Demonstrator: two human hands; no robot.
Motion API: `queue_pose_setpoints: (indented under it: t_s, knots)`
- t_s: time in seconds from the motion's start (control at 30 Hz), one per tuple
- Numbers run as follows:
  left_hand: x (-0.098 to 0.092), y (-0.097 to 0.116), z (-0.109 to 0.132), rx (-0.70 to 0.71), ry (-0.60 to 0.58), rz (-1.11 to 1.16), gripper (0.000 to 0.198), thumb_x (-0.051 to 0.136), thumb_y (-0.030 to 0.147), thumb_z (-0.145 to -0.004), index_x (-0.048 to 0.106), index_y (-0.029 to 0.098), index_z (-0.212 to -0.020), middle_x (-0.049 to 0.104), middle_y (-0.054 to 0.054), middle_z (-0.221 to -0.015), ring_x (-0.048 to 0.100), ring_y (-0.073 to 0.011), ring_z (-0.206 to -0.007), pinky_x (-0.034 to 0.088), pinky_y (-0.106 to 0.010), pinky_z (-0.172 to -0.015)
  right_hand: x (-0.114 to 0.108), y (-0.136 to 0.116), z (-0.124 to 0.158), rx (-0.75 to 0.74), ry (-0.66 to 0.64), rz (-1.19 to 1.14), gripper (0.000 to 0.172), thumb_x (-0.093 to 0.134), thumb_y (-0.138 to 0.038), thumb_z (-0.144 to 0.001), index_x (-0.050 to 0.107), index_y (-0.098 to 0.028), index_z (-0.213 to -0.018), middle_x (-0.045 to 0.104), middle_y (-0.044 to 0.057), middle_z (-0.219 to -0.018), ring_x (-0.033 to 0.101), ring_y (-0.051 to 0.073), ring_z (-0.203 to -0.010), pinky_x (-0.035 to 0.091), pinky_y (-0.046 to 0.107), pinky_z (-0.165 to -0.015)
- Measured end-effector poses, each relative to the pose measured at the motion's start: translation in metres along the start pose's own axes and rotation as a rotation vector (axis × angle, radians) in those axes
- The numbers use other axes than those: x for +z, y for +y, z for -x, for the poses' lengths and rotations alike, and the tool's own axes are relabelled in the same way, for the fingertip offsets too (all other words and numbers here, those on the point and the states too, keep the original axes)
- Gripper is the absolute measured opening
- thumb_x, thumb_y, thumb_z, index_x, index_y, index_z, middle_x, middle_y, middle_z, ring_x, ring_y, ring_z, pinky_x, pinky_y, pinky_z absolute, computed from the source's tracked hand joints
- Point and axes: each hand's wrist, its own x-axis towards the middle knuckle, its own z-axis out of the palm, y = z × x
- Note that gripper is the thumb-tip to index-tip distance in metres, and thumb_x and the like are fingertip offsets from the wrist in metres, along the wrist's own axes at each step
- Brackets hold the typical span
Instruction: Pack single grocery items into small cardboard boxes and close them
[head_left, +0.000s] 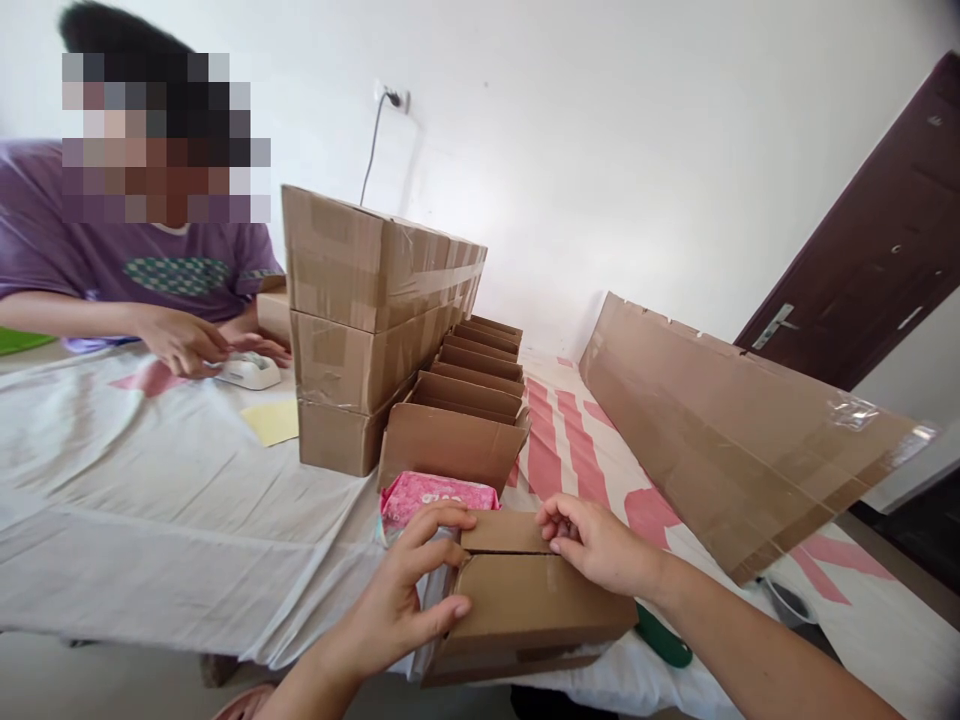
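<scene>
A brown cardboard box [540, 605] sits at the table's front edge, directly before me. Its top flaps are folded down, with a narrow dark gap between them. My left hand [412, 585] grips the box's left end, its fingers on the far flap and its thumb on the near one. At the far flap's right end, my right hand [589, 540] has its fingers curled in and its thumb close to the gap. Just behind the box lies a pink plastic packet [442, 495] with white lettering, partly hidden by my left hand. A dark green object [664, 637] shows beside the box's right end.
Taped boxes [337, 360] stand stacked at the left, alongside a row of open cartons [454, 440]. A large cardboard sheet [720, 430] leans at the right. Across the table, a person in a purple shirt [142, 240] handles a white device [251, 370] near yellow paper [271, 422].
</scene>
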Motion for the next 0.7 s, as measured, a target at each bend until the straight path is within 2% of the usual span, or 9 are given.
queue_pose_setpoints:
  t_s: [0.17,0.27,0.37,0.47,0.53,0.57,0.7]
  knots:
    - [0.001,-0.002,0.001,0.008,0.001,0.006,0.026,0.059,0.049,-0.085,0.06,0.023,-0.085,0.053,-0.01,-0.123,0.046,-0.0307,-0.118,0.04,-0.045,-0.1,-0.002,-0.002,0.001,0.03,-0.05,0.063,0.031,0.053,0.004,-0.074,0.061,-0.019,-0.093,0.066,0.0,-0.08,0.06,0.012,-0.068,0.048,0.024,-0.064]
    - [0.001,-0.002,0.0,0.01,-0.005,0.015,0.026,0.059,0.049,-0.085,0.06,0.023,-0.085,0.052,-0.01,-0.124,0.045,-0.0305,-0.118,0.039,-0.044,-0.1,-0.005,-0.002,0.0,0.002,-0.055,0.154,0.029,0.053,0.001,-0.075,0.064,-0.02,-0.092,0.063,0.0,-0.081,0.059,0.013,-0.07,0.048,0.026,-0.066]
    - [0.001,-0.002,0.0,0.02,-0.003,0.009,0.026,0.058,0.049,-0.085,0.06,0.023,-0.084,0.053,-0.01,-0.124,0.046,-0.0306,-0.118,0.04,-0.044,-0.1,-0.005,-0.001,0.0,-0.024,-0.08,0.139,0.027,0.053,0.0,-0.076,0.064,-0.021,-0.09,0.062,0.0,-0.081,0.058,0.013,-0.07,0.047,0.026,-0.066]
    - [0.001,-0.001,-0.001,0.023,0.005,-0.006,0.028,0.058,0.051,-0.085,0.062,0.023,-0.085,0.055,-0.011,-0.124,0.047,-0.0309,-0.118,0.04,-0.044,-0.1,-0.006,0.002,0.0,-0.013,-0.064,0.022,0.018,0.056,-0.004,-0.076,0.061,-0.02,-0.083,0.061,-0.001,-0.081,0.055,0.012,-0.069,0.045,0.025,-0.065]
    - [0.0,-0.001,-0.001,0.012,0.005,-0.021,0.03,0.057,0.052,-0.085,0.063,0.023,-0.088,0.055,-0.012,-0.125,0.048,-0.0309,-0.118,0.041,-0.045,-0.1,-0.009,0.004,0.003,0.003,-0.022,-0.129,0.008,0.061,-0.014,-0.078,0.058,-0.02,-0.082,0.058,-0.002,-0.078,0.052,0.012,-0.068,0.044,0.024,-0.064]
    - [0.0,-0.001,-0.001,0.007,0.003,-0.028,0.031,0.057,0.053,-0.085,0.063,0.023,-0.089,0.055,-0.012,-0.126,0.048,-0.0307,-0.118,0.041,-0.045,-0.1,-0.012,0.005,0.007,0.005,0.011,-0.216,0.008,0.064,-0.021,-0.079,0.056,-0.02,-0.083,0.056,-0.002,-0.076,0.051,0.012,-0.068,0.043,0.024,-0.063]
    - [-0.001,0.0,-0.001,0.016,0.007,-0.051,0.029,0.057,0.05,-0.085,0.062,0.022,-0.089,0.055,-0.012,-0.128,0.05,-0.0299,-0.119,0.044,-0.044,-0.099,-0.024,0.018,0.038,0.023,0.16,-0.486,0.03,0.064,-0.046,-0.084,0.051,-0.02,-0.079,0.047,-0.005,-0.067,0.042,0.009,-0.06,0.035,0.021,-0.055]
